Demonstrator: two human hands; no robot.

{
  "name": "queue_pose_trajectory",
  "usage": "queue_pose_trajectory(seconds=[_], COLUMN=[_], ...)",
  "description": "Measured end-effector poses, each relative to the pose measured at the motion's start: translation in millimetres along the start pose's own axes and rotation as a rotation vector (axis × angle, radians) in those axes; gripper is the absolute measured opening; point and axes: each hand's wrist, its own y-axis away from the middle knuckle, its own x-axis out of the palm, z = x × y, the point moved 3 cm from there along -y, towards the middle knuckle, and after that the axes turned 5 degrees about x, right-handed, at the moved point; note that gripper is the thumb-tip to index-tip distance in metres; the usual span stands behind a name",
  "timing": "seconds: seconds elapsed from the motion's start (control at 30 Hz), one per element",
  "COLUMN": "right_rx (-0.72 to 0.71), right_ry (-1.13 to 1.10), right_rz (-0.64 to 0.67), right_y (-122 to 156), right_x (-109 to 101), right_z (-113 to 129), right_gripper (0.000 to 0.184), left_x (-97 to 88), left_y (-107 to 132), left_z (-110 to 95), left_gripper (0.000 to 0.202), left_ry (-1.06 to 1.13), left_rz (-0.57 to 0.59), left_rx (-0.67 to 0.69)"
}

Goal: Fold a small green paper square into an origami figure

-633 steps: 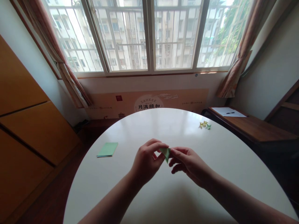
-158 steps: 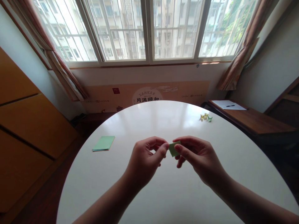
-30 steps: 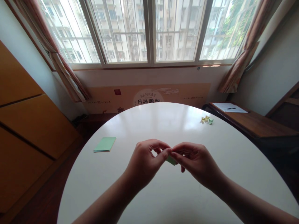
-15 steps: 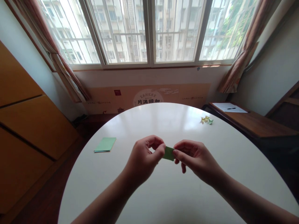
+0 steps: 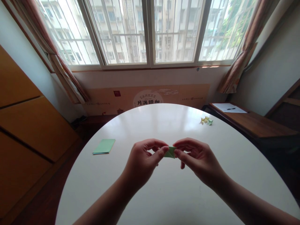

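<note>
A small folded piece of green paper (image 5: 170, 152) is held between both hands, just above the round white table (image 5: 164, 193). My left hand (image 5: 142, 162) pinches its left end with thumb and forefinger. My right hand (image 5: 199, 159) pinches its right end the same way, the other fingers curled beneath. Most of the paper is hidden by the fingertips.
A stack of green paper sheets (image 5: 104, 146) lies at the table's left. Several small folded paper pieces, yellow and green (image 5: 206, 120), sit at the far right of the table. A wooden side table with a sheet and a pen (image 5: 228, 108) stands to the right, under the window.
Half a second ago the green paper showed as a flat strip between the fingertips. Now the hands have closed in slightly and the paper looks more folded and smaller.
</note>
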Motion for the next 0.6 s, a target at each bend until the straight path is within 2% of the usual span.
queue_pose_trajectory(seconds=[0.2, 0.43, 0.6], right_rx=[-0.001, -0.042, -0.093], right_ry=[-0.059, -0.09, -0.027], right_rz=[0.034, 0.02, -0.035], right_y=[-0.4, 1.2, 3.3], right_x=[-0.4, 0.1, -0.3], right_z=[1.1, -0.8, -0.2], right_gripper=[0.018, 0.012, 0.009], left_x=[-1.3, 0.1, 2.4], left_y=[-0.1, -0.8, -1.0], left_z=[-3.3, -3.1, -1.3], left_gripper=[0.018, 0.015, 0.014], left_ry=[0.049, 0.135, 0.211], left_rz=[-0.058, -0.026, -0.006], left_rx=[0.013, -0.008, -0.037])
